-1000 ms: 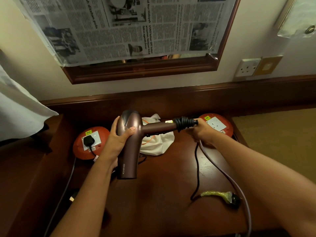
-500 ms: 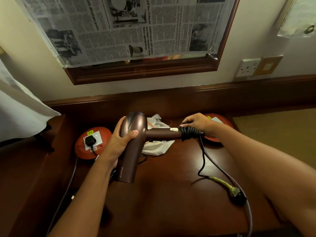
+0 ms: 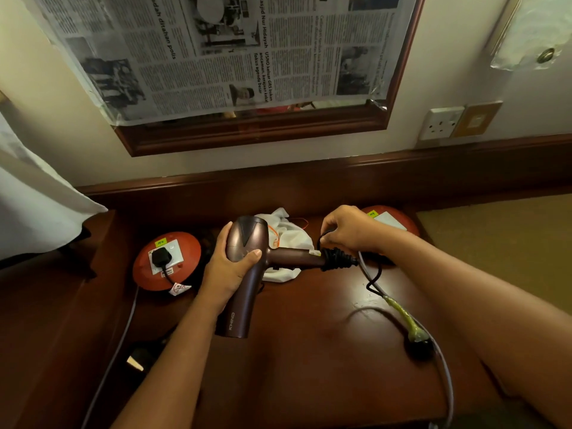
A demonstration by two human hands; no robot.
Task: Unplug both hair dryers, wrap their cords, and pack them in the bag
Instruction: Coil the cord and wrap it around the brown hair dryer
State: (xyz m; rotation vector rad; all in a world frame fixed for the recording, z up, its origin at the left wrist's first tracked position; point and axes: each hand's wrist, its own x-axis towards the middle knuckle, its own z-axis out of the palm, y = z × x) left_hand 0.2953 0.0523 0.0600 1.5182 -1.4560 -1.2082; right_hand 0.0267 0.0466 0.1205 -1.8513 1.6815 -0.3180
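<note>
one hair dryer (image 3: 247, 267) is in hand and partly wrapped; the second is not in view, so i judge the task well under halfway. the left hand (image 3: 230, 267) grips the dryer's body, fingers behind and thumb across the front, holding it above the desk (image 3: 309, 351) with the barrel pointing down toward the person. the right hand (image 3: 346, 230) sits above the far end of the handle, fingers curled and pinching the black cord (image 3: 335, 260), which already makes several turns round the handle end. the rest of the cord drops below the right hand to a plug (image 3: 419, 346) lying free on the desk under the right forearm, so this dryer is unplugged. a short length is left to wind.

left of the left hand, a black plug (image 3: 161, 257) sits in a socket on a red disc (image 3: 167, 261), its cable running toward the dryer side; i judge this to be the second dryer's, yet to be pulled. a white cloth bag (image 3: 288, 239) lies just beyond the dryer, between the hands, with nothing packed in it that i can see.

compared with a second ago, the right hand has moved from the handle's tip up over it, carrying the cord round, and the plug has slid on the desk as slack was taken up.
</note>
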